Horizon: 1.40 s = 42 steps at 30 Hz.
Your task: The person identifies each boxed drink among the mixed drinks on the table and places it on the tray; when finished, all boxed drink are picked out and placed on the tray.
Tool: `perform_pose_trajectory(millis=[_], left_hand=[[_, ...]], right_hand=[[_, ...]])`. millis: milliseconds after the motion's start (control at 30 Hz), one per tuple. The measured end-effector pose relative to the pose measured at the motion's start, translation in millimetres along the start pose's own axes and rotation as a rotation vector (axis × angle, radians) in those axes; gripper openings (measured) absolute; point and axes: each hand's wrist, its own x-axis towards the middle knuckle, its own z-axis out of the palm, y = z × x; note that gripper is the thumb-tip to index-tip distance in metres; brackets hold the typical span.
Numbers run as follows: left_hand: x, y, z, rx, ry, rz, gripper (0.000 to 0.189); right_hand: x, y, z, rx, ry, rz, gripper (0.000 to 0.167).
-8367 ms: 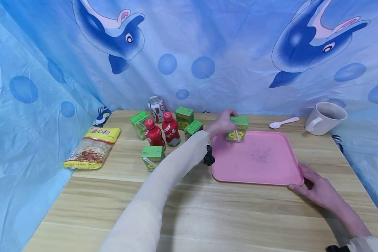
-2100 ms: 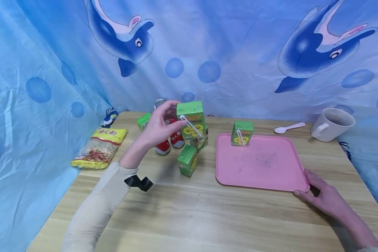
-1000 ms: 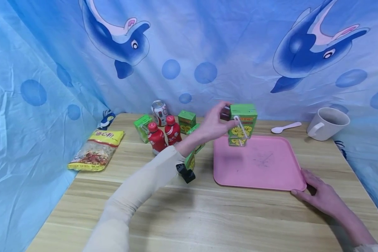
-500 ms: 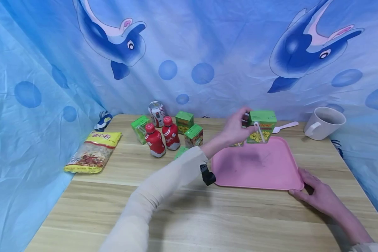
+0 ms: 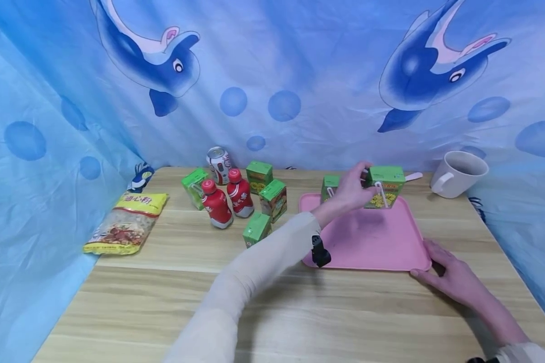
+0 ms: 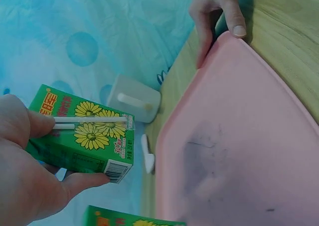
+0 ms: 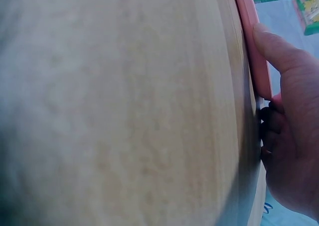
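A wooden worktop (image 5: 154, 307) bears a pink tray (image 5: 377, 247). The right hand (image 5: 454, 276) grips its near right corner, thumb and fingers either side. The left hand (image 5: 350, 190) is clamped on a green carton (image 5: 389, 186) above the tray's far side; a second carton (image 5: 330, 182) stands at the far left corner. Beyond lies a white spoon (image 5: 414, 176).

Tray (image 5: 372, 247) right of bottles (image 5: 218, 206), box (image 5: 330, 182) on its back-left part. Can (image 5: 219, 164) behind bottles. Mug (image 5: 460, 174) right of spoon (image 5: 414, 176). Bag (image 5: 127, 224) far left.

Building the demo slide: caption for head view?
Left hand grips green carton above pink tray; right hand holds the tray's near corner.
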Motion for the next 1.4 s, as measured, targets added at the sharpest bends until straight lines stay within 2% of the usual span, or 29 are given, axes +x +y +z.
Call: perform_pose_trajectory(millis=[367,600,967,1167,1400], left_hand=[[18.4,-14.6,29.2,0.016,0.05,-0.037,0.057],[25.4,-18.9,45.3,0.025,0.066,-0.092,0.061],[34.5,-27.6,57.7,0.017,0.094,-0.134,0.059],[40.3,-32.8,63.6,-0.015,0.09,-0.152,0.058],[47.3,-39.3,67.8,-0.071,0.066,-0.212,0.066]], right_hand=[[-0.7,1,1,0.016,0.001,0.008,0.096],[-0.4,2,3,0.01,0.009,0.009,0.096],[0.4,1,2,0.008,0.013,0.011,0.096],[1.3,1,1,0.005,0.005,0.014,0.097],[-0.2,-1,1,0.006,0.009,0.018,0.096]])
